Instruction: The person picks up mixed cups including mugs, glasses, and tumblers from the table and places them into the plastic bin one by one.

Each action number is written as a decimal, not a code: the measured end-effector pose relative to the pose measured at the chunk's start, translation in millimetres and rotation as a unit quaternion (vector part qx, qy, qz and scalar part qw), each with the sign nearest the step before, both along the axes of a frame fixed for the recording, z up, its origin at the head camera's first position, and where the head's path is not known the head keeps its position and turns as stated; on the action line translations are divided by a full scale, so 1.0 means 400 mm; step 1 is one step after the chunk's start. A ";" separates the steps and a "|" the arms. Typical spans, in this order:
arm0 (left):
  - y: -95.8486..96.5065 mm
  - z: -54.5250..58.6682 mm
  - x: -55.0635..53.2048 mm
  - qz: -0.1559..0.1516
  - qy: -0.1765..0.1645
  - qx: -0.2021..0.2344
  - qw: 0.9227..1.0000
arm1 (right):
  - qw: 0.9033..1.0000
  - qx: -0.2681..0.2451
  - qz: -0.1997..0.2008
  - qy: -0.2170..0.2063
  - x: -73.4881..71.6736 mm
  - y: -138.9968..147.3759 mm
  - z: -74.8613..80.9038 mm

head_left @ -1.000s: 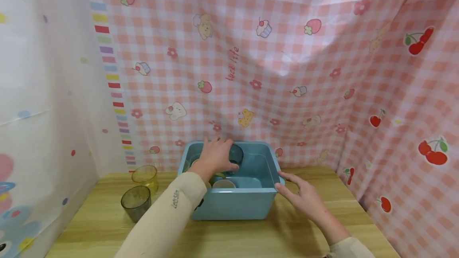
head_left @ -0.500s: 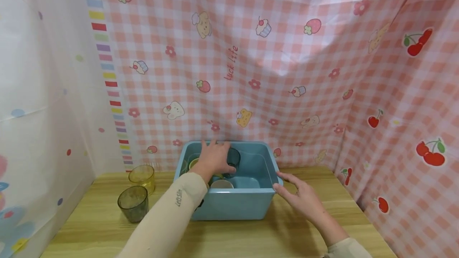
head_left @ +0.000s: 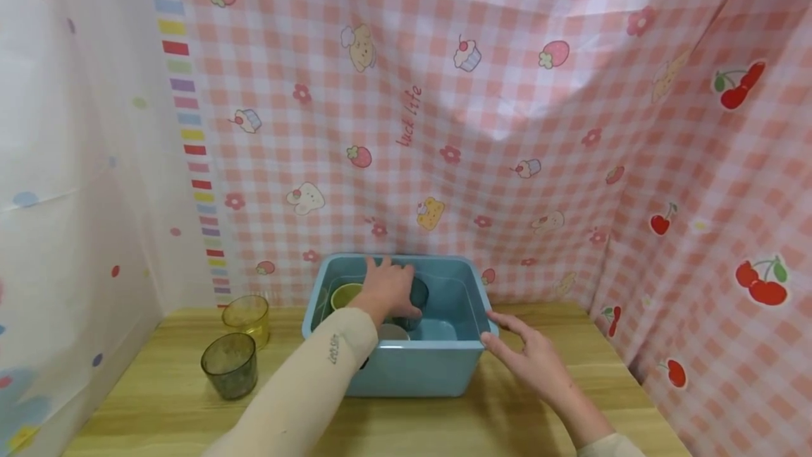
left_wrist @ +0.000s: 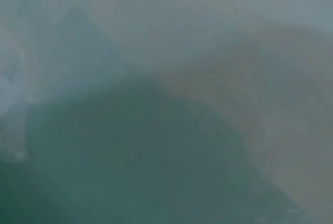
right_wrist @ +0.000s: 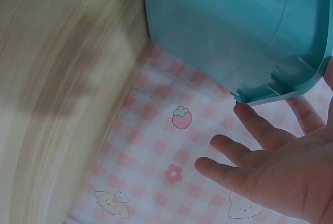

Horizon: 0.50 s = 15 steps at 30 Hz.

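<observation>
Inside the light-blue plastic bin [head_left: 415,372], my left hand [head_left: 387,291] grips a dark teal glass cup [head_left: 419,293], its thumb toward the front. The left wrist view is a blur of teal and grey. A yellow-green cup [head_left: 345,295] sits to the left in the bin, and a pale round rim [head_left: 393,333] shows by the front wall; my forearm covers more of the inside. At the bin's right front corner, my right hand [head_left: 533,355] touches the rim with thumb and fingertips. In the right wrist view its fingers [right_wrist: 255,122] are straight and spread.
Left of the bin, a yellow transparent cup [head_left: 247,319] and a smoky grey-green cup [head_left: 231,365] stand on the wooden table [head_left: 406,429]. A pink checked cloth [head_left: 444,90] hangs right behind the bin.
The teal cup has moved a little right and toward the front in my left hand, uncovering more of the yellow-green cup. My right hand stays at the rim.
</observation>
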State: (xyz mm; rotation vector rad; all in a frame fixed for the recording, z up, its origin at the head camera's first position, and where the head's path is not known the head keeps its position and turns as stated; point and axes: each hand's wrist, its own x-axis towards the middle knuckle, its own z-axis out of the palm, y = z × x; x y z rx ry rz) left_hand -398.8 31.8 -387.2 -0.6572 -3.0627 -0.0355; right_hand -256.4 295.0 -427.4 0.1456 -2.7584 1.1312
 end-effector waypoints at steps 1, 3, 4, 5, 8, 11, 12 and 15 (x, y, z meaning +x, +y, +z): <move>0.003 -0.004 -0.003 0.003 -0.004 -0.002 1.000 | 1.000 -0.001 0.000 -0.001 0.000 -0.001 -0.001; 0.010 -0.012 -0.008 0.009 -0.011 -0.005 1.000 | 1.000 -0.003 -0.001 -0.003 0.001 -0.003 -0.001; 0.012 -0.016 -0.011 0.012 -0.015 -0.006 1.000 | 1.000 -0.005 -0.002 -0.005 0.002 -0.003 -0.002; 0.015 -0.018 -0.012 0.015 -0.016 -0.007 1.000 | 1.000 -0.006 -0.002 -0.005 0.003 -0.004 -0.002; 0.022 -0.023 -0.011 0.019 -0.014 -0.013 1.000 | 1.000 -0.011 -0.004 -0.008 0.004 -0.004 -0.002; 0.027 -0.025 -0.010 0.022 -0.011 -0.022 0.999 | 1.000 -0.014 -0.004 -0.006 0.003 -0.004 -0.002; 0.029 -0.026 -0.009 0.024 -0.010 -0.024 0.999 | 1.000 -0.014 -0.004 -0.006 0.003 -0.004 -0.001; 0.036 -0.030 -0.011 0.029 -0.009 -0.034 0.999 | 1.000 -0.014 -0.006 -0.003 0.002 -0.004 -0.001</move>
